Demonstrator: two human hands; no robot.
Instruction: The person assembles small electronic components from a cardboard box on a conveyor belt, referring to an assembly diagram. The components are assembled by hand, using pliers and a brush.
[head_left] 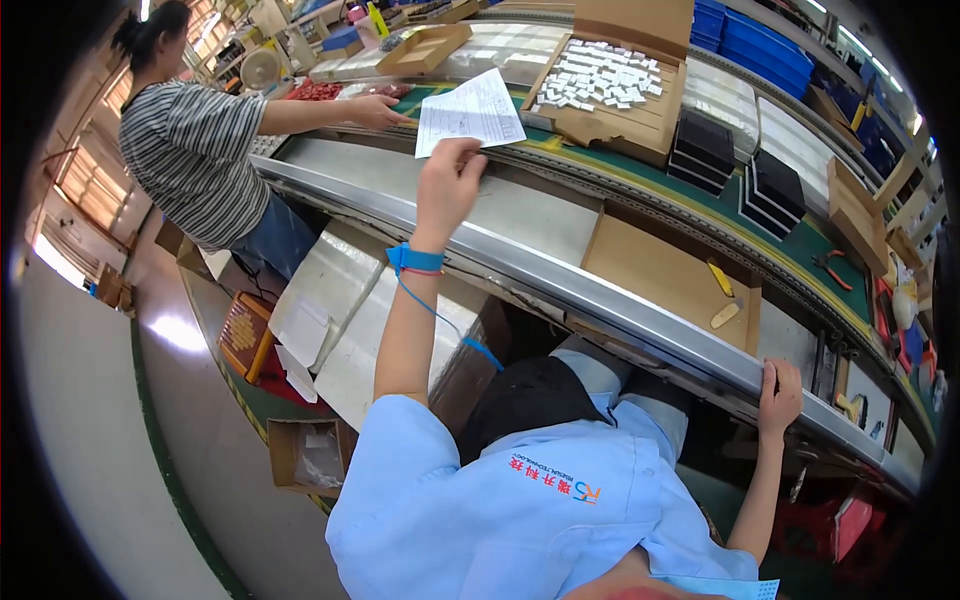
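White and thin, the printed sheet [472, 112] is pinched at its lower edge by my left hand [450, 190], arm stretched forward, blue band [424, 261] round the wrist. Near its left edge hangs a co-worker's hand [375, 112]. My right hand [780, 397] curls over the smooth metal rail [600, 306].

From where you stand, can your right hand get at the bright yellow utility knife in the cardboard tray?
Probably yes: the right hand rests on the metal rail near the open-topped cardboard tray, and nothing appears to cover the bright yellow utility knife.
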